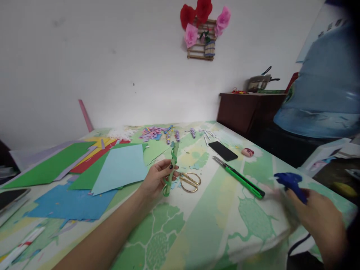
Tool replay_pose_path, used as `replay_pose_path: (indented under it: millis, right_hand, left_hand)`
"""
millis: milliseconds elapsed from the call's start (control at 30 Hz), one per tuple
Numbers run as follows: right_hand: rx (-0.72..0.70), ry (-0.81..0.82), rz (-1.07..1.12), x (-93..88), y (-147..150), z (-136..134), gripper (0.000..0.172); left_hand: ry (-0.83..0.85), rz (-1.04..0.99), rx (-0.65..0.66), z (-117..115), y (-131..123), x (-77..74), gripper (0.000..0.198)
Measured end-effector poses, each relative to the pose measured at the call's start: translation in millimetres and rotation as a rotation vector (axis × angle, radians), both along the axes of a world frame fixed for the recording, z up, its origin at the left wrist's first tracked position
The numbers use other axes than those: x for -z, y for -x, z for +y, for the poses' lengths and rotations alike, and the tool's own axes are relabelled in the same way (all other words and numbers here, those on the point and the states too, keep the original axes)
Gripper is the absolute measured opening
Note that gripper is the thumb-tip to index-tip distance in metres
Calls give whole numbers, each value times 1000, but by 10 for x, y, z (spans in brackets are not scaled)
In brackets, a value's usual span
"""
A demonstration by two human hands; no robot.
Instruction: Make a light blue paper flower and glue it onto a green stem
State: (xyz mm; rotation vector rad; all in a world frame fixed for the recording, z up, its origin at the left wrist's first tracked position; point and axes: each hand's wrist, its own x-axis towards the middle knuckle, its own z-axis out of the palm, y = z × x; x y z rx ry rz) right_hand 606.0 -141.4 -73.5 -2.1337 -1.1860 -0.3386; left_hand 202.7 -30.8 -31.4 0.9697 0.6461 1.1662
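My left hand (159, 176) is closed around a thin, upright green paper roll (173, 159) with a green strip curling round it. My right hand (320, 217), smeared by motion, grips a blue hot glue gun (288, 180) near the table's right edge. Gold-handled scissors (189, 182) lie just beyond the left hand, their blades hidden behind it. Between the hands rests a green utility knife (243, 182) with its blade pointing away to the left. Small green paper scraps (198, 159) are scattered behind the scissors.
Coloured paper sheets (120, 168) spread over the left side. At the back are purple strips (153, 133) and small wrapped rolls (177, 135). A black phone (223, 150) and a pink object (247, 152) lie right of centre. A water jug (323, 86) stands at far right.
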Motion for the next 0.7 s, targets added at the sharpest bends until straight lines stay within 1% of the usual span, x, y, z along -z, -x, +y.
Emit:
replay_pose_path:
  millis: [33, 67, 100, 133, 167, 200, 267, 300, 333, 400, 467, 600, 700]
  right_hand:
    - [73, -25, 66, -68, 152, -51, 31]
    - [94, -102, 174, -142, 345, -104, 31]
    - [56, -209, 291, -216, 565, -155, 30]
    - [-92, -325, 444, -281, 799, -197, 29]
    - [-253, -378, 595, -335, 1035, -228, 27]
    - [-381, -389, 721, -372, 1260, -246, 27]
    - [-646, -341, 883, -398, 1644, -245, 30]
    - [-742, -324, 914, -392, 1795, -231, 29]
    - [-807, -292, 935, -378, 1917, -213, 29]
    - [-879, -265, 941, -335, 2083, -173, 30]
    - [-892, -240, 912, -291, 2165, -138, 30]
    - [-887, -208, 874, -237, 2192, -93, 27]
    - [-872, -207, 800, -225, 2181, -73, 27]
  left_hand:
    - [-5, 8, 13, -13, -8, -5, 22]
    - [-9, 16, 22, -27, -17, -8, 21]
    - [-12, 23, 31, -41, -27, -10, 21]
    - [-15, 27, 43, -55, -38, -10, 21]
    - [-17, 30, 58, -69, -49, -8, 21]
    - [-19, 32, 77, -83, -59, -4, 21]
    - [-22, 36, 116, -110, -78, 8, 21]
    - [-23, 40, 134, -122, -87, 15, 20]
    - [-27, 43, 146, -134, -96, 21, 20]
    - [-37, 50, 171, -155, -113, 31, 18]
    - [-39, 60, 191, -172, -126, 40, 18]
    - [-24, 59, 208, -195, -140, 59, 21]
    - [-29, 46, 220, -200, -146, 80, 20]
